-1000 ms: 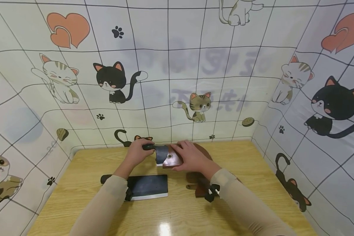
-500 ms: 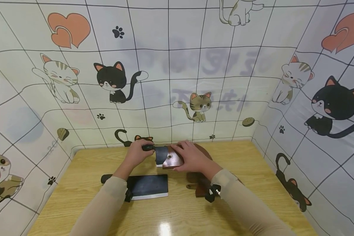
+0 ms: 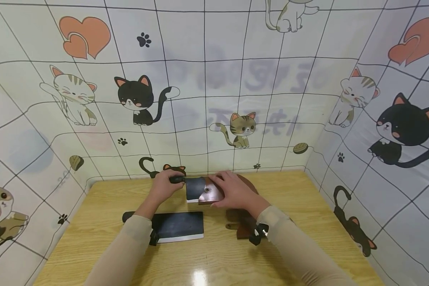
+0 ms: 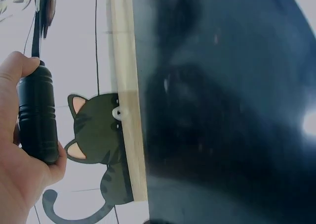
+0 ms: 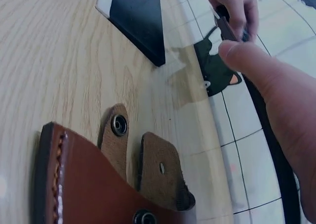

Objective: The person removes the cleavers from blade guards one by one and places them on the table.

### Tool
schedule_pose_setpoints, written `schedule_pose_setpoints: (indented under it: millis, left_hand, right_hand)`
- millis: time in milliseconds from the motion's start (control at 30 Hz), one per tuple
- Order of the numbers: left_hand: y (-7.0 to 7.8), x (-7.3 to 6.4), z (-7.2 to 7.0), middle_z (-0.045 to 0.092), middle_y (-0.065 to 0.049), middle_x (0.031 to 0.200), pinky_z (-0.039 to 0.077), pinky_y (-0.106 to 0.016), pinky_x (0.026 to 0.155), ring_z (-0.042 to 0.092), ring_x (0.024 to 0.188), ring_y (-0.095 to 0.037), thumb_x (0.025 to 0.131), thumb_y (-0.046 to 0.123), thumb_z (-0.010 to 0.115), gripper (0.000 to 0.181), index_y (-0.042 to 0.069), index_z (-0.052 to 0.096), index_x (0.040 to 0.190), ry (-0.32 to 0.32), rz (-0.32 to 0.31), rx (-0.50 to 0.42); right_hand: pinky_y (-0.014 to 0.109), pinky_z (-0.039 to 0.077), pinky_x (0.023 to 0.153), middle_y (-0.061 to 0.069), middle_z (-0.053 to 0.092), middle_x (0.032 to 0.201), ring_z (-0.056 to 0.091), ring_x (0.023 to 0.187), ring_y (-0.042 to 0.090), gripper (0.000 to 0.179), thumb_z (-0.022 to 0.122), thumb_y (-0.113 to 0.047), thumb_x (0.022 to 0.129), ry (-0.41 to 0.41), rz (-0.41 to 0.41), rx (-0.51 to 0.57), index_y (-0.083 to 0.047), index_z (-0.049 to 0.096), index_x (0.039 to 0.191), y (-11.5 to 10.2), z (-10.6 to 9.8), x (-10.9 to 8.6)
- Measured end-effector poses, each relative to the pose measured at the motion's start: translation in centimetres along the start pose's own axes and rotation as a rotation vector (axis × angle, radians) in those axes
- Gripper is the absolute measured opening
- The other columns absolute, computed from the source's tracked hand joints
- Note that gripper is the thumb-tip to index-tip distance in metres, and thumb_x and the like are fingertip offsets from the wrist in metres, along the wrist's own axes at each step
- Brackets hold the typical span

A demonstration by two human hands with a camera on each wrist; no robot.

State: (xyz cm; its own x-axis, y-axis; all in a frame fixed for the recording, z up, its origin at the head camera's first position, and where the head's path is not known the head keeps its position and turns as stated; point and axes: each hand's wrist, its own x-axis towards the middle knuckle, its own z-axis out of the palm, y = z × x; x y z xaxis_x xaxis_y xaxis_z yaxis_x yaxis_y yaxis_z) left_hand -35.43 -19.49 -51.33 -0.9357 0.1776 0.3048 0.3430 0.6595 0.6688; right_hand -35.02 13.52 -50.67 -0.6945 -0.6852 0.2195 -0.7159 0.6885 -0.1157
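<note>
My left hand (image 3: 162, 186) grips the black handle (image 4: 37, 115) of a cleaver near the table's back edge. Its dark blade (image 3: 195, 188) is partly inside a brown leather sheath (image 3: 211, 194), bare on the handle side. My right hand (image 3: 234, 192) holds that sheath from above, thumb toward the left hand. How far the blade reaches inside is hidden. Nearer me, a second cleaver (image 3: 180, 225) lies flat, its handle to the left, partly behind my left forearm. Its dark blade fills much of the left wrist view.
A second brown leather sheath (image 5: 94, 179) with snap straps lies on the wooden table (image 3: 207, 262) under my right forearm. Behind the table rises a cat-patterned cloth wall (image 3: 186, 119), with side walls left and right.
My left hand has shifted slightly left with the cleaver, and a little more blade shows outside the sheath. My right hand and the sheath have moved very slightly right.
</note>
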Motion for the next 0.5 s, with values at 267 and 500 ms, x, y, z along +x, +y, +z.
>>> schedule_pose_setpoints:
  millis: [267,500]
  left_hand:
    - [-0.03,0.51,-0.67,0.074,-0.015,0.133,0.062,-0.054,0.091,0.071,0.117,-0.037,0.097,0.022,0.086,0.032,0.013,0.083,0.128,-0.015,0.016,0.003]
    - [0.22,0.32,-0.76,0.073,-0.012,0.139,0.063,-0.05,0.09,0.071,0.119,-0.035,0.098,0.024,0.087,0.034,0.014,0.082,0.131,-0.05,-0.017,-0.014]
  right_hand:
    - [0.052,0.043,0.117,0.007,0.049,0.157,0.045,0.143,0.029,0.11,0.082,-0.076,0.085,0.013,0.003,0.01,-0.024,0.041,0.173,0.47,-0.69,-0.29]
    - [0.054,0.043,0.118,0.007,0.048,0.16,0.044,0.145,0.029,0.111,0.082,-0.075,0.086,-0.011,0.003,0.035,-0.023,0.039,0.174,0.44,-0.7,-0.52]
